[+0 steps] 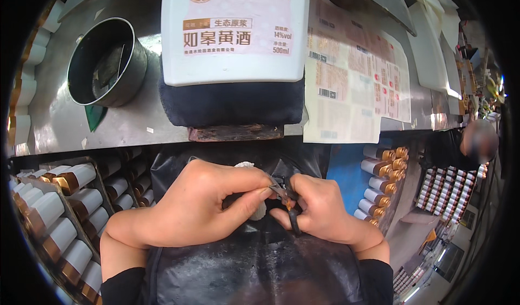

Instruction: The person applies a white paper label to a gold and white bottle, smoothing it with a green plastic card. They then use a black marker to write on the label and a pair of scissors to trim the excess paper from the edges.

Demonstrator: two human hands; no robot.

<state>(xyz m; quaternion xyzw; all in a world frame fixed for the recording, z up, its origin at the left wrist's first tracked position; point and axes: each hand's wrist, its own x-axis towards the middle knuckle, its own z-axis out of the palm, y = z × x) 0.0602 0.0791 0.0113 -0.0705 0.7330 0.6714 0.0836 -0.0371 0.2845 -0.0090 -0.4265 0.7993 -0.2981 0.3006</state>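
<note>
Over my lap, my right hand [323, 207] is closed around dark-handled scissors [293, 218], which have a rusty orange patch near their joint. The thumb and forefinger of my left hand [201, 202] are pinched together at the blades. What lies between those fingertips is too small to make out. A greyish-white wad, perhaps cloth [259, 212], shows behind the left fingers; I cannot tell whether they grip it. Beyond my hands, a white square-shouldered bottle [235, 69] with a pink label lies on a dark padded block [233, 104].
On the metal table [49, 123] stand a round metal pot [138, 69] at left and label sheets [341, 112] at right. Racks of white bottles with gold caps [67, 232] flank me at left; more bottles [377, 183] are at right. A person [455, 148] is at far right.
</note>
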